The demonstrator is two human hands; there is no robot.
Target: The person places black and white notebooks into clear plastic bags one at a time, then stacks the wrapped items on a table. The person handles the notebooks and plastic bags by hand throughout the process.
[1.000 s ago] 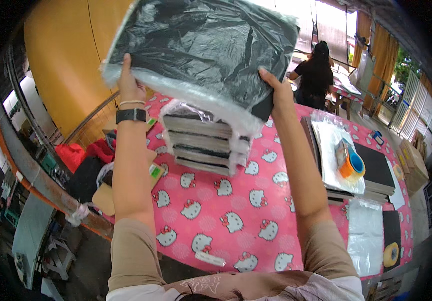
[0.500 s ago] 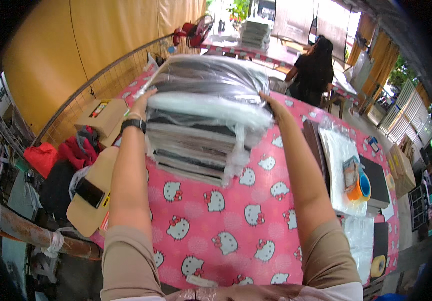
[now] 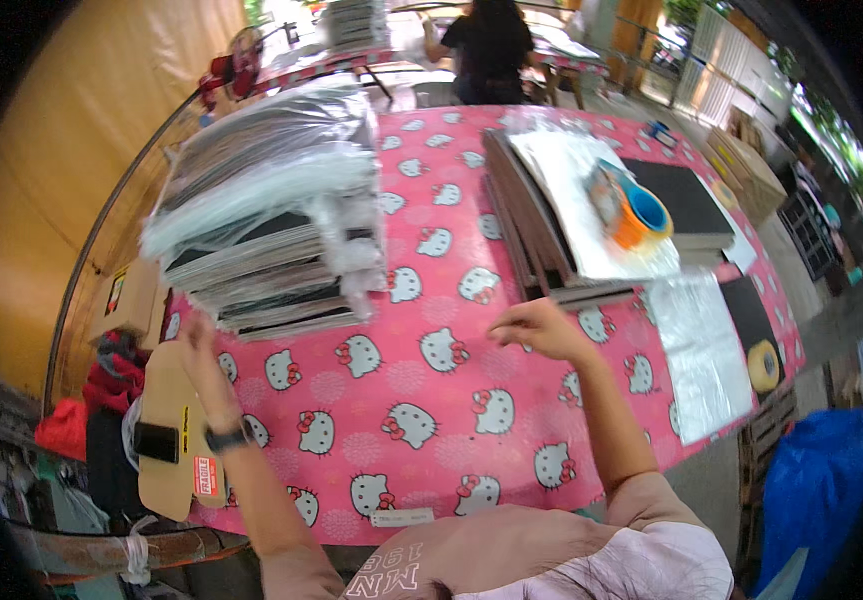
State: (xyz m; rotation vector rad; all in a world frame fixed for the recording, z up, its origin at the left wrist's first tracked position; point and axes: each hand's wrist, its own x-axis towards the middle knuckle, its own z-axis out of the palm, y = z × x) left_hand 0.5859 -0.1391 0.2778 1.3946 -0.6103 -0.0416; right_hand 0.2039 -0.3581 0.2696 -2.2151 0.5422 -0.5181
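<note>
A tall stack of dark flat panels wrapped in clear plastic [image 3: 271, 215] stands at the left of the pink table, slightly askew in its layers. My left hand [image 3: 206, 360] is just in front of its near left corner, apart from it, empty and somewhat blurred, fingers extended. Over the middle of the table hovers my right hand [image 3: 539, 328], its fingers loosely bent and holding nothing. Right of it lies a pile of brown-edged panels [image 3: 526, 220] topped with white plastic sleeves [image 3: 576, 190]. An orange and blue tape roll [image 3: 643, 218] sits on the sleeves.
Cat-patterned pink cloth [image 3: 421, 340] covers the table. A phone [image 3: 156, 442] rests on cardboard [image 3: 166, 385] at the left. Flat clear plastic sleeves [image 3: 696, 350] and a tan tape roll [image 3: 763, 366] lie at the right edge. Beyond, a person in black [image 3: 491, 55] sits at another table.
Both hands have let go of the wrapped stack and drawn back toward me. The view has turned to the right, so the stack appears farther left.
</note>
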